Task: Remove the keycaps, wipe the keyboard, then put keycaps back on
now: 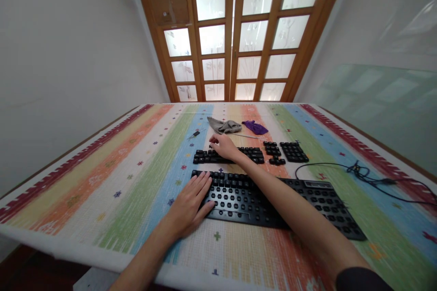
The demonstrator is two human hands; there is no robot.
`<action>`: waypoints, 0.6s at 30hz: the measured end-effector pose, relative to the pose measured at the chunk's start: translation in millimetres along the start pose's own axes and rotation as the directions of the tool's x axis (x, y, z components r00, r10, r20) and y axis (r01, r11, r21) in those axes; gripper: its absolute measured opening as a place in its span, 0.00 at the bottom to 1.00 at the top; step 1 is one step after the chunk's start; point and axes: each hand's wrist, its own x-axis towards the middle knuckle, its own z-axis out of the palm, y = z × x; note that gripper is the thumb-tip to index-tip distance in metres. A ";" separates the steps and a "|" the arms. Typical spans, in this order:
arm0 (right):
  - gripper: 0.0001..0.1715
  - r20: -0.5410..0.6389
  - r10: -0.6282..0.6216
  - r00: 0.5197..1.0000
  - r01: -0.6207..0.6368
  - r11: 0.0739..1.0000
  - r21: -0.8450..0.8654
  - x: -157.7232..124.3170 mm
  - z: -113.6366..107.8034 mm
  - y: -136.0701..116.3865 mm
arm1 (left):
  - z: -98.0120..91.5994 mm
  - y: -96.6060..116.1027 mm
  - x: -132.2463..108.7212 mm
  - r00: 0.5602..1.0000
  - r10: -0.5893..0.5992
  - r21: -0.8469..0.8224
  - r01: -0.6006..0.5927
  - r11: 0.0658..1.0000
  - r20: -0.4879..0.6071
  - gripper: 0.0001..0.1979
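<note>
A black keyboard (235, 202) lies on the table in front of me. Keycaps sit along its top rows, while bare key posts show below. My left hand (191, 200) rests flat on its left end, fingers stretched out. Behind the keyboard, loose black keycaps are laid out in rows: a main block (251, 153), a small group (272, 149) and a number-pad block (294, 151). My right hand (223, 145) is over the left part of the main block with its fingers curled together. Whatever is between those fingertips, if anything, is too small to make out. My right forearm crosses the keyboard and hides part of it.
Beyond the keycaps lie a grey cloth (225, 126), a purple cloth (255, 127) and a thin rod (245, 136). A small dark object with wires (196, 134) is to the left. The keyboard's cable (358, 170) lies loosely bundled at right on the striped tablecloth (136, 191).
</note>
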 end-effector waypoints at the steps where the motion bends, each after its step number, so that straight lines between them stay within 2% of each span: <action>1: 0.07 -0.006 -0.003 1.000 0.003 1.000 0.021 -3.2 -1.6 -2.6 | 0.6 -0.3 -0.2 1.000 0.002 0.003 -0.002 1.000 0.005 0.30; 7: 0.04 -0.010 -0.007 1.000 0.008 0.992 0.123 -30.9 -6.2 -24.1 | 3.2 -0.5 -0.2 1.000 -0.005 0.020 0.005 1.000 0.011 0.30; 15: 0.05 0.029 -0.216 0.976 0.204 0.953 0.223 -78.4 -18.6 -53.9 | 6.8 -1.5 1.1 0.997 -0.013 -0.021 0.011 1.000 -0.074 0.28; 18: 0.05 0.029 -0.248 0.968 0.234 0.943 0.237 -96.2 -24.1 -59.4 | 8.1 -1.5 1.0 0.993 -0.019 -0.055 0.013 0.998 -0.115 0.28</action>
